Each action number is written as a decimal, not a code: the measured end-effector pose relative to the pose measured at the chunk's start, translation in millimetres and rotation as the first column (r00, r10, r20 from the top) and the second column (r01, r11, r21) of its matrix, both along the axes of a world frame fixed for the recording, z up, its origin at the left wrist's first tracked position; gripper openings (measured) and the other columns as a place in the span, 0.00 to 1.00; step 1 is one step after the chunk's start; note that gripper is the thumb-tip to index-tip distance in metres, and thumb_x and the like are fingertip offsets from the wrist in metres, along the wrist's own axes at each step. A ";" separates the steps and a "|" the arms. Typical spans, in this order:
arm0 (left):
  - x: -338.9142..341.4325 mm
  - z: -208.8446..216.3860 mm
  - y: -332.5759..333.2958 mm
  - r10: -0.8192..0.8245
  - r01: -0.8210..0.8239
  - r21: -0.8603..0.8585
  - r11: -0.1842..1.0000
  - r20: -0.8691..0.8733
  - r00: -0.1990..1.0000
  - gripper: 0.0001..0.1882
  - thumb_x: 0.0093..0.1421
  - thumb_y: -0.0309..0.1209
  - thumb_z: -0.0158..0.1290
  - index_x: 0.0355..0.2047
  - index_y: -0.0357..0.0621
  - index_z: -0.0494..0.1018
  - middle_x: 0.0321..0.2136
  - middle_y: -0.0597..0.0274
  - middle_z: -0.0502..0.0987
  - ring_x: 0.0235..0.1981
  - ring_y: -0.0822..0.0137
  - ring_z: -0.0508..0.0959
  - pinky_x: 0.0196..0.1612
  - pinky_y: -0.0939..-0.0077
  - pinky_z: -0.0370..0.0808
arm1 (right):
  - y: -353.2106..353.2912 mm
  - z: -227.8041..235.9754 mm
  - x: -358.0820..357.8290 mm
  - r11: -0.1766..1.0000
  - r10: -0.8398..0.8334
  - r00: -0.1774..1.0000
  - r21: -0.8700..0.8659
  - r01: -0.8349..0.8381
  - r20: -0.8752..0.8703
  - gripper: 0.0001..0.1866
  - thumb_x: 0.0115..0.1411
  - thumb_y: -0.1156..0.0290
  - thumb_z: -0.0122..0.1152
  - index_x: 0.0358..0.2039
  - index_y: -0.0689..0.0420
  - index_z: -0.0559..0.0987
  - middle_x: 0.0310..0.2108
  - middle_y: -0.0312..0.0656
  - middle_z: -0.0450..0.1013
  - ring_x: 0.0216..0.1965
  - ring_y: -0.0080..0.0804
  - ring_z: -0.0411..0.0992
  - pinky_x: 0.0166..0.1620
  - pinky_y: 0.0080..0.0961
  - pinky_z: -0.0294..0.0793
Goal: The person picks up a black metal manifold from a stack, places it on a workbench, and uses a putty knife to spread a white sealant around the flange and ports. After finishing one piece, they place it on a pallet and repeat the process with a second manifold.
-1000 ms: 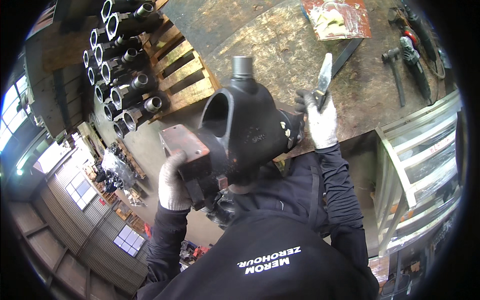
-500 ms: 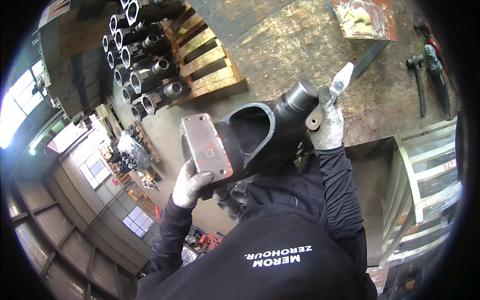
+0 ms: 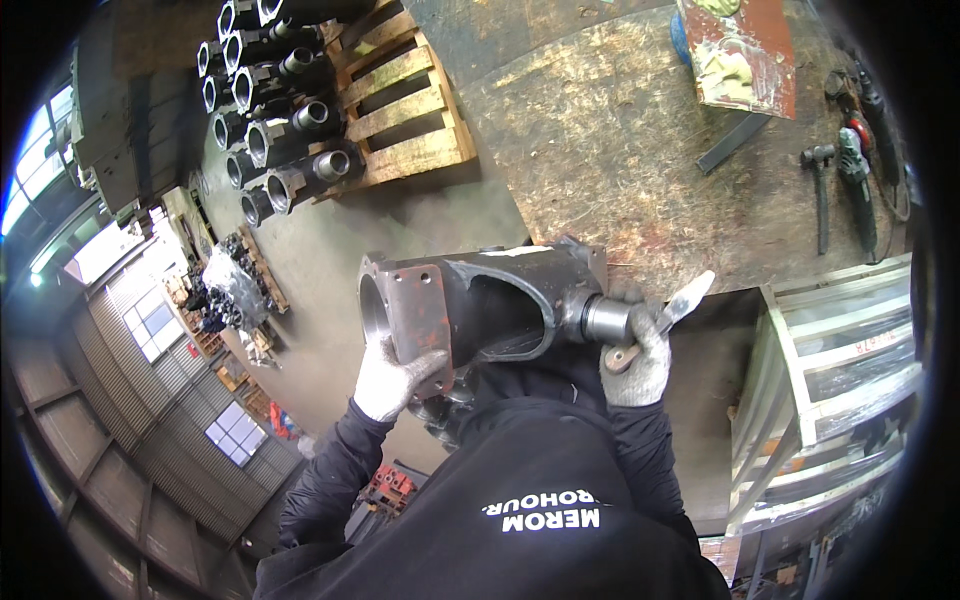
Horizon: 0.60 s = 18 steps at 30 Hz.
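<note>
A dark cast metal housing (image 3: 470, 310) lies across in front of me, a large oval opening in its side facing me. My left hand (image 3: 393, 378), in a pale work glove, is closed on the reddish square flange (image 3: 421, 325) at its left end. My right hand (image 3: 640, 362), gloved alike, is wrapped round the bright machined stub (image 3: 606, 320) at the right. The same hand clasps a putty knife (image 3: 690, 296), its blade smeared white and pointing up right; the rounded end of its handle shows below the fingers.
A worn workbench (image 3: 600, 150) spreads ahead. On it are a red sheet (image 3: 765, 60) with yellowish paste, a flat metal bar (image 3: 733, 143), a hammer (image 3: 820, 195) and an angle grinder (image 3: 857, 180). Similar housings (image 3: 290, 130) stand by a wooden pallet (image 3: 410, 110); a white crate (image 3: 840, 350) sits right.
The housing has turned, its stub end swinging down toward me and its far side coming level. My right hand has moved down with it, both hands keeping their hold.
</note>
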<state>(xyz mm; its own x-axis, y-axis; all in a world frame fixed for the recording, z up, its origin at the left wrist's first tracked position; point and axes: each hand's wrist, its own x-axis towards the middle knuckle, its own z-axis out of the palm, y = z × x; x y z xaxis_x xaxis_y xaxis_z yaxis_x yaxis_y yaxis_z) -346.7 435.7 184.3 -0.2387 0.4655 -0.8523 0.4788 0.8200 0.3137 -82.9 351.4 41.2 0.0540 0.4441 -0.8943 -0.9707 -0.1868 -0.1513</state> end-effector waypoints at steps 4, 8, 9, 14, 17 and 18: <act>-26.5 1.6 10.6 -0.018 0.018 -0.008 1.000 0.052 0.998 0.18 0.57 0.26 0.67 0.47 0.34 0.79 0.36 0.61 0.84 0.34 0.72 0.82 0.38 0.75 0.81 | -14.5 33.8 -14.5 0.999 0.018 0.998 0.041 -0.020 0.055 0.14 0.64 0.77 0.64 0.43 0.49 0.68 0.45 0.39 0.73 0.50 0.27 0.71 0.53 0.24 0.70; -48.4 -1.8 26.6 -0.155 0.147 0.078 0.986 0.113 0.981 0.11 0.57 0.25 0.66 0.40 0.35 0.82 0.32 0.63 0.84 0.30 0.73 0.82 0.37 0.75 0.80 | -15.8 58.6 -32.5 0.975 -0.129 0.980 0.199 0.097 0.154 0.23 0.59 0.78 0.71 0.51 0.47 0.74 0.44 0.40 0.79 0.58 0.39 0.73 0.64 0.44 0.69; -51.1 -3.8 29.9 -0.159 0.153 0.064 0.986 0.114 0.981 0.11 0.58 0.24 0.66 0.41 0.34 0.82 0.33 0.62 0.85 0.32 0.73 0.82 0.39 0.75 0.81 | -14.2 61.2 -34.9 0.962 -0.154 0.971 0.254 0.105 0.181 0.25 0.58 0.78 0.72 0.54 0.46 0.74 0.43 0.38 0.78 0.59 0.39 0.72 0.64 0.45 0.68; -41.7 -28.1 40.3 -0.050 0.017 0.148 0.989 0.226 0.973 0.11 0.61 0.24 0.65 0.42 0.31 0.81 0.32 0.61 0.85 0.32 0.71 0.83 0.38 0.75 0.81 | -5.4 44.7 -37.3 0.864 -0.248 0.935 0.494 0.094 0.256 0.28 0.56 0.81 0.71 0.54 0.44 0.73 0.33 0.27 0.72 0.59 0.35 0.70 0.64 0.45 0.67; -33.3 -49.3 54.3 -0.198 0.145 0.294 0.945 0.161 0.967 0.11 0.62 0.24 0.64 0.43 0.32 0.81 0.32 0.62 0.84 0.31 0.71 0.83 0.38 0.75 0.81 | -10.2 29.3 -36.3 0.904 -0.241 0.923 0.415 0.100 0.301 0.28 0.47 0.86 0.73 0.36 0.48 0.63 0.28 0.33 0.70 0.43 0.34 0.70 0.61 0.39 0.65; -33.3 -48.7 58.5 -0.155 0.109 0.299 0.948 0.137 0.978 0.10 0.62 0.25 0.65 0.42 0.32 0.81 0.32 0.62 0.84 0.31 0.72 0.82 0.39 0.75 0.80 | -12.8 27.0 -37.1 0.925 -0.163 0.915 0.381 0.012 0.368 0.28 0.47 0.85 0.75 0.41 0.50 0.67 0.31 0.34 0.72 0.43 0.33 0.71 0.59 0.39 0.69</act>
